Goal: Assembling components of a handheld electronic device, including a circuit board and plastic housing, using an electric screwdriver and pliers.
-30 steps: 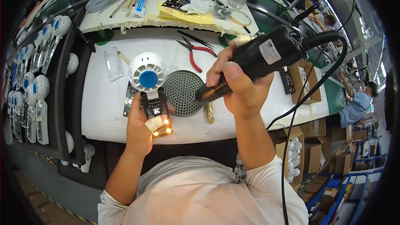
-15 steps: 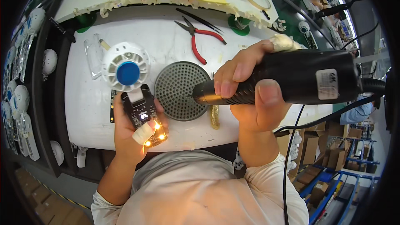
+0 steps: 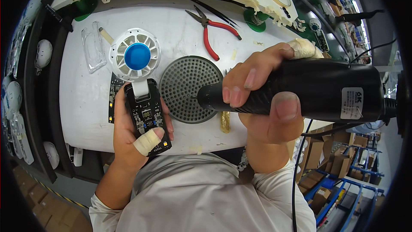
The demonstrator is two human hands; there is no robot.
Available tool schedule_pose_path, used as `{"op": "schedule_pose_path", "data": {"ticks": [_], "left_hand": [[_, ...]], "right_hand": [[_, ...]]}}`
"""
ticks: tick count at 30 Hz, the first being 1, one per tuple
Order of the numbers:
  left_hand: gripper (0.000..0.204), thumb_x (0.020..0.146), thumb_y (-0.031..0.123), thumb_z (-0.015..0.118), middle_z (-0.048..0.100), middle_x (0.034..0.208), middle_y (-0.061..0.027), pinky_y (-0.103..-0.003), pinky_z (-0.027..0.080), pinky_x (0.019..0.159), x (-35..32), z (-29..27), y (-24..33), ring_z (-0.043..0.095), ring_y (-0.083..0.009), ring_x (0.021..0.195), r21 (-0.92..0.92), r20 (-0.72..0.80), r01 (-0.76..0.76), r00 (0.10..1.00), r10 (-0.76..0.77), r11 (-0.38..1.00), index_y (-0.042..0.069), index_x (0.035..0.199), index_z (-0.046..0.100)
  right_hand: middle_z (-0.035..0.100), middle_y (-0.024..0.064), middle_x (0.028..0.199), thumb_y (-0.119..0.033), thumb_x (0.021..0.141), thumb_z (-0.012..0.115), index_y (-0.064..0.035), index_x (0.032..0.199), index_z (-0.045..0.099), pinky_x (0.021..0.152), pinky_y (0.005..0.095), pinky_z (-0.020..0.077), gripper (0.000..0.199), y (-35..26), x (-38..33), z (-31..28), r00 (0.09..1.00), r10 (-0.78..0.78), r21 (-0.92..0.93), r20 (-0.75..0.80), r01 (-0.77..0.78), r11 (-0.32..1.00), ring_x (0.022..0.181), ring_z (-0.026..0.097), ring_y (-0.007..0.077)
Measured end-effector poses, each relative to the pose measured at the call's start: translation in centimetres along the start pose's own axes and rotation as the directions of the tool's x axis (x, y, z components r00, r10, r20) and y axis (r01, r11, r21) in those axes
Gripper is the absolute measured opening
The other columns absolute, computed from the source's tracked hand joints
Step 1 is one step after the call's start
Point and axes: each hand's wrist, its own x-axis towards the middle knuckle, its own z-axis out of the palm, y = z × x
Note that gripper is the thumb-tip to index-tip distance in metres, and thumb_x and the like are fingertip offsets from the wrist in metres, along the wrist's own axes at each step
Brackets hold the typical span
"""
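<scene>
Left hand (image 3: 135, 135) grips black circuit board (image 3: 147, 118); right hand (image 3: 268, 103) holds black power tool (image 3: 313, 90).

Tool (image 3: 309, 90) tip hidden behind fingers (image 3: 240, 88)

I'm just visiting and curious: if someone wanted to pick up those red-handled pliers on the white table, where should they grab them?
Probably by the red handles, coming from above. The pliers lie flat on the white table, clear of both hands, with the handles spread slightly and pointing toward the person. The dark metal jaws at the far end are narrower and give less to hold.
</scene>
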Motion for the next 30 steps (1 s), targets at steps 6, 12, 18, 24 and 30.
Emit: {"op": "schedule_pose_path", "data": {"ticks": [6, 12, 18, 24, 30], "left_hand": [[0.086, 0.077, 0.0, 0.068, 0.054, 0.106, -0.0162, -0.036, 0.056, 0.065, -0.1, 0.1, 0.0, 0.062, -0.0218, 0.08, 0.029, 0.012, 0.01, 1.0, -0.011, 1.0, 0.01, 0.145, 0.016], [0.085, 0.078, 0.001, 0.069, 0.055, 0.104, -0.0157, -0.036, 0.056, 0.065, -0.1, 0.1, 0.1, 0.062, -0.0208, 0.079, 0.026, 0.006, 0.018, 1.0, -0.018, 0.999, 0.01, 0.145, 0.017], [0.085, 0.078, 0.001, 0.068, 0.055, 0.103, -0.0156, -0.035, 0.055, 0.064, -0.1, 0.2, 0.1, 0.062, -0.0208, 0.079, 0.005, 0.003, 0.023, 1.0, -0.023, 1.0, 0.01, 0.145, 0.017], [0.084, 0.078, 0.0, 0.068, 0.055, 0.103, -0.0157, -0.036, 0.056, 0.064, 0.0, 0.2, 0.1, 0.062, -0.021, 0.078, -0.005, -0.003, 0.023, 1.0, -0.023, 1.0, 0.01, 0.145, 0.018], [0.084, 0.078, 0.003, 0.068, 0.055, 0.103, -0.0156, -0.036, 0.056, 0.063, 0.0, 0.2, 0.1, 0.062, -0.0211, 0.079, 0.027, -0.009, 0.025, 1.0, -0.025, 0.999, 0.01, 0.145, 0.017]], "right_hand": [[0.055, 0.0102, 0.086, -0.034, 0.085, 0.063, -0.004, 0.123, 0.034, 0.058, 0.0381, 0.0503, 0.057, 0.4, -0.2, 0.9, 0.997, -0.05, 0.104, -0.057, 0.056, 0.993, 0.066, 0.058, 0.0216], [0.054, 0.0109, 0.088, -0.032, 0.084, 0.063, -0.0036, 0.124, 0.035, 0.057, 0.0373, 0.0503, 0.057, 0.9, -0.1, 0.4, 0.99, -0.139, 0.159, -0.034, 0.142, 0.977, 0.066, 0.058, 0.0217], [0.054, 0.0108, 0.087, -0.033, 0.084, 0.064, -0.0037, 0.126, 0.035, 0.055, 0.0367, 0.0501, 0.059, 0.9, 0.1, 0.3, 0.983, -0.186, 0.147, 0.01, 0.182, 0.972, 0.065, 0.058, 0.0215], [0.054, 0.0108, 0.086, -0.03, 0.084, 0.064, -0.0048, 0.127, 0.037, 0.053, 0.0365, 0.0509, 0.057, 0.7, 0.0, 0.6, 0.982, -0.19, 0.116, -0.005, 0.19, 0.975, 0.062, 0.058, 0.0211], [0.054, 0.0108, 0.086, -0.029, 0.084, 0.064, -0.0053, 0.127, 0.039, 0.053, 0.0366, 0.0515, 0.055, 0.3, -0.1, 1.0, 0.986, -0.16, 0.068, -0.044, 0.162, 0.984, 0.061, 0.058, 0.0206]]}}
